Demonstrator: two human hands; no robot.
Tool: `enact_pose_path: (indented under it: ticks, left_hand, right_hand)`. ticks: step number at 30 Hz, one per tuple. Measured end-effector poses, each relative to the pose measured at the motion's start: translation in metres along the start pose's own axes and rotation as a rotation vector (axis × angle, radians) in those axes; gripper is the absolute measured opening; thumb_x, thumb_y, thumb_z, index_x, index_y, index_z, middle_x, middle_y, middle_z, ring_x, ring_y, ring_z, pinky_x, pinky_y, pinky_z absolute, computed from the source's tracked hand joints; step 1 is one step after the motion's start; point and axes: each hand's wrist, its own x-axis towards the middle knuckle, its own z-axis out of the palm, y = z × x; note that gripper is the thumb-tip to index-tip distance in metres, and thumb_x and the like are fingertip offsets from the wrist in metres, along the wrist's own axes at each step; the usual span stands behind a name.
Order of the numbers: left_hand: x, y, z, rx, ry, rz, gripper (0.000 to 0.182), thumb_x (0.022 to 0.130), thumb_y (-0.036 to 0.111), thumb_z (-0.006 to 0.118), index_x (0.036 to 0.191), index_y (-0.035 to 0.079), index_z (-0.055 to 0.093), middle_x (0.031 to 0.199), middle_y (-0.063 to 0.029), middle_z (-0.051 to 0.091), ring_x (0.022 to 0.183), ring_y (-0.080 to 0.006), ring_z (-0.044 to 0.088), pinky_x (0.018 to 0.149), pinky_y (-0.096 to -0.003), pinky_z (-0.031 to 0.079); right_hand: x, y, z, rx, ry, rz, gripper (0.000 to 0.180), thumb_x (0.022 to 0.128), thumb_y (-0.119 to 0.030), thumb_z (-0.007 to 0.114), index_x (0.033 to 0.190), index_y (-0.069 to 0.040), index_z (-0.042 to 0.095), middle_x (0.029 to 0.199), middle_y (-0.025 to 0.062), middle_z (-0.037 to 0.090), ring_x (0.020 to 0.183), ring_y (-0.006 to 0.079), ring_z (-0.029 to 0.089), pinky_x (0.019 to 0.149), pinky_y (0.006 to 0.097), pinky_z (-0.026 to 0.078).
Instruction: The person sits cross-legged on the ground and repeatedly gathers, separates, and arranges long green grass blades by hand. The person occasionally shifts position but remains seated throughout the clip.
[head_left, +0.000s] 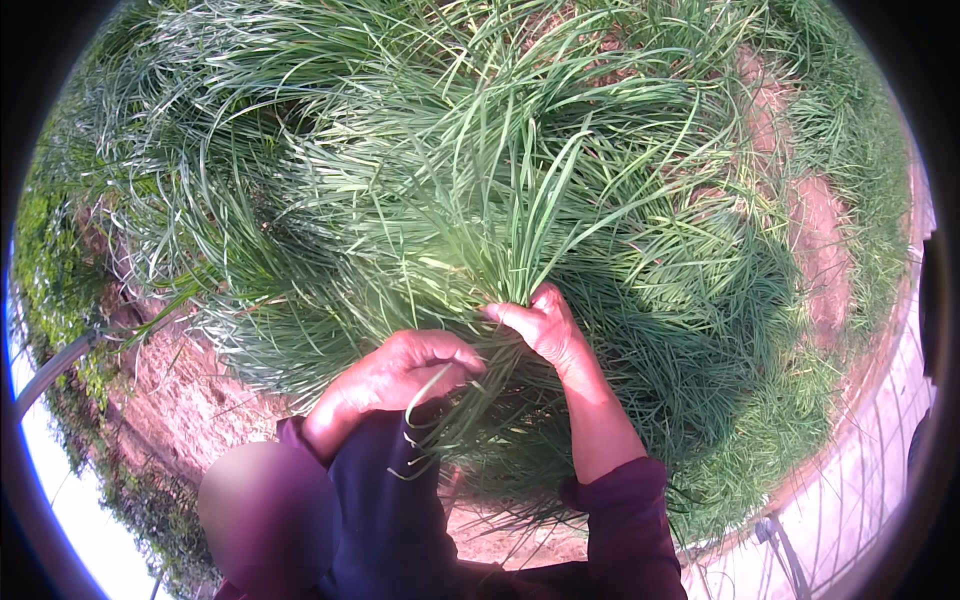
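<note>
My right hand (541, 322) grips a bunch of long, narrow green leaves (525, 255), which look like garlic chives. The leaves fan upward from the thumb and fingers, and some strands trail below the fist. Just left of it is my left hand (416, 364), its fingers bent toward the lower part of the bunch. A few loose blades (421, 405) curl down in front of the left palm and fingers. Whether that hand pinches them is hard to tell, as the strands overlap it.
A dense mass of the same leaves (337, 187) leans around both hands. Bare soil shows at the left (180, 390) and in a strip at the right (821, 255). A metal pipe (56, 367) stands at the left rim; pale paving (840, 495) lies at lower right.
</note>
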Motion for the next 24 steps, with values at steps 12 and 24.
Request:
enact_pose_path:
  ticks: [12, 24]
  left_hand:
    - [0.025, 0.035, -0.022, -0.290, 0.533, 0.171, 0.008, 0.101, 0.008, 0.076, 0.106, 0.002, 0.075, 0.091, -0.0027, 0.073, 0.073, -0.0092, 0.066, 0.066, -0.0245, 0.053]
    - [0.041, 0.064, -0.030, -0.382, 0.630, 0.258, 0.010, 0.103, 0.014, 0.076, 0.106, 0.004, 0.075, 0.084, 0.0003, 0.071, 0.061, -0.0061, 0.060, 0.054, -0.0198, 0.041]
  right_hand:
    - [-0.002, 0.003, -0.010, 0.217, -0.053, 0.087, 0.038, 0.106, -0.023, 0.071, 0.135, 0.002, 0.069, 0.118, 0.0106, 0.077, 0.107, 0.0218, 0.075, 0.097, 0.0382, 0.061]
    - [-0.006, -0.015, 0.001, 0.410, -0.022, 0.112, 0.042, 0.109, -0.031, 0.068, 0.137, 0.001, 0.069, 0.118, 0.0097, 0.077, 0.108, 0.0205, 0.073, 0.093, 0.0357, 0.061]
